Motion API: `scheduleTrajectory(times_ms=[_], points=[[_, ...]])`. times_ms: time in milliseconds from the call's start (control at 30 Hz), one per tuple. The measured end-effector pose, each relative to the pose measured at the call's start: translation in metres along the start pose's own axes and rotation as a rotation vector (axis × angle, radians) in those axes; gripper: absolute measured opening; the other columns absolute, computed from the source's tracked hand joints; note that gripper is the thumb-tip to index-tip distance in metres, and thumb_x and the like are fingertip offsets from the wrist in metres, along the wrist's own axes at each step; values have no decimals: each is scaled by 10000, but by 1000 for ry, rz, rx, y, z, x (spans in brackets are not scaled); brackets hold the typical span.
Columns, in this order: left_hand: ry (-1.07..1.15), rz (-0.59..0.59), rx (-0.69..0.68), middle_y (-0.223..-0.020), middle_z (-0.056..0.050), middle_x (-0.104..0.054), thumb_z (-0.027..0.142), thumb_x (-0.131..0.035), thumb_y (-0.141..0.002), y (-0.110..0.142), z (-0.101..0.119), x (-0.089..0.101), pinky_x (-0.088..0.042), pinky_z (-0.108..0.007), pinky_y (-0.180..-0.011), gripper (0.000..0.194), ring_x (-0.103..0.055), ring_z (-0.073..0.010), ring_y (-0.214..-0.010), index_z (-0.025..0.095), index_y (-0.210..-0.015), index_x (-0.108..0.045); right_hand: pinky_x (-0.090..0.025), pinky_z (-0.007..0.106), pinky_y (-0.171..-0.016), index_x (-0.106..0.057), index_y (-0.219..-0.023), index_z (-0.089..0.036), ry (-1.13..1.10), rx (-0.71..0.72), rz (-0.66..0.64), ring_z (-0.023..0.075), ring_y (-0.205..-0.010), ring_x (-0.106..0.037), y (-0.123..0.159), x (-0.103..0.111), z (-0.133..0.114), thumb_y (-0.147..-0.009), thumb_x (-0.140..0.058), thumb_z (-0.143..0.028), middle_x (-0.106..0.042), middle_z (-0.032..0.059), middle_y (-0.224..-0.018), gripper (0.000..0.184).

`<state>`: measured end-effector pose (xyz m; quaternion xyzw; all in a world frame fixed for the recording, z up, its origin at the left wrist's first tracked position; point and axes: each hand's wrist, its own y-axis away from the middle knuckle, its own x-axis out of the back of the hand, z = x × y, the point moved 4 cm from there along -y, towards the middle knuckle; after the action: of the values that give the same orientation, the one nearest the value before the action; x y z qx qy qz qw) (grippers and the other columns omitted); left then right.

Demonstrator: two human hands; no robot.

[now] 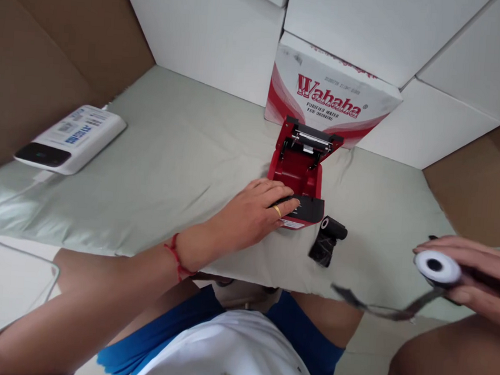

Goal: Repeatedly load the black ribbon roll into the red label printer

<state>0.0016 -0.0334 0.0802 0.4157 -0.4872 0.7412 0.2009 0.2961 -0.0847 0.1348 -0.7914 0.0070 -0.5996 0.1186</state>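
Note:
A small red-and-black receipt printer (296, 176) stands on the cloth with its lid tilted up, and its red inner bay shows bare. My left hand (259, 208) grips its front left part, fingers bent over the black front panel; the thumb is hidden. Off to the right, my right hand (479, 272) holds a paper roll (437, 266), its white end with a dark core facing me. From it a dark strip (378, 311) trails to the left, blurred. Just right of the printer lies a small black roll (332, 233) with a crumpled black piece beside it.
Behind the printer stands a Wahaha water carton (333, 93) against white boxes (209, 30). A white power bank (71, 138) with a cable (0, 207) lies at the left. Brown cardboard (485, 181) borders both sides of the cloth-covered surface (184, 148).

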Motion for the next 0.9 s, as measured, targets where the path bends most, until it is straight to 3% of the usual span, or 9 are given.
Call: scheduleTrajectory(times_ms=[133, 267, 333, 433, 500, 700, 800, 900], points=[[30, 29, 2, -1403, -142, -772, 202, -596, -1081, -1, 7, -3, -547, -475, -1124, 350, -700, -289, -1328, 257, -1408, -708, -612, 440, -952, -837, -1278, -248, -50, 99, -6, 307, -1081, -758, -37, 9, -38, -971, -731, -519, -838, 85, -1130, 423], [82, 28, 64, -1447, -97, -771, 209, -621, -1068, 9, 4, 3, -388, -537, -1318, 394, -687, -271, -1402, 305, -1444, -690, -611, 394, -915, -840, -1274, -255, -160, 188, -121, 268, -1020, -773, -73, 7, -69, -999, -694, -398, -850, 58, -1139, 342], [85, 98, 108, -1444, -87, -771, 221, -622, -1065, 17, 4, 8, -355, -556, -1352, 423, -673, -273, -1437, 320, -1476, -651, -600, 362, -866, -842, -1249, -249, -185, 187, -219, 243, -956, -779, -90, -2, -80, -1009, -661, -319, -859, 47, -1122, 309], [78, 287, 190, -1464, -130, -739, 255, -685, -1036, 33, 11, 12, -463, -563, -1296, 584, -662, -293, -1462, 314, -1592, -516, -566, 350, -829, -836, -1229, -236, -74, 162, -301, 247, -931, -779, -109, -19, -89, -996, -659, -244, -866, 62, -1086, 293], [54, 352, 188, -1489, -154, -721, 254, -717, -1018, 39, 22, 8, -473, -573, -1298, 666, -636, -307, -1507, 300, -1633, -464, -540, 348, -799, -835, -1193, -236, 41, 181, -326, 258, -932, -774, -116, -28, -92, -984, -671, -221, -862, 79, -1069, 266], [-38, 327, 97, -1359, -98, -820, 224, -683, -1047, 29, 44, -8, -244, -501, -1442, 426, -634, -251, -1528, 244, -1472, -652, -422, 333, -623, -829, -1020, -230, 354, 246, -415, 238, -761, -735, -127, -53, -99, -973, -696, -264, -833, 92, -910, 145], [-16, 349, 81, -1253, -50, -865, 175, -628, -1067, 22, 42, -6, -290, -442, -1420, 302, -706, -201, -1420, 225, -1350, -722, -431, 341, -622, -845, -1006, -230, 382, 220, -449, 264, -794, -759, -128, -62, -101, -963, -720, -283, -842, 112, -932, 142], [-3, 381, 76, -1184, -12, -884, 160, -594, -1077, 17, 41, 0, -389, -434, -1360, 264, -749, -194, -1320, 233, -1281, -745, -478, 349, -669, -853, -1061, -237, 317, 245, -460, 267, -845, -775, -121, -53, -101, -998, -696, -299, -857, 106, -995, 180]])
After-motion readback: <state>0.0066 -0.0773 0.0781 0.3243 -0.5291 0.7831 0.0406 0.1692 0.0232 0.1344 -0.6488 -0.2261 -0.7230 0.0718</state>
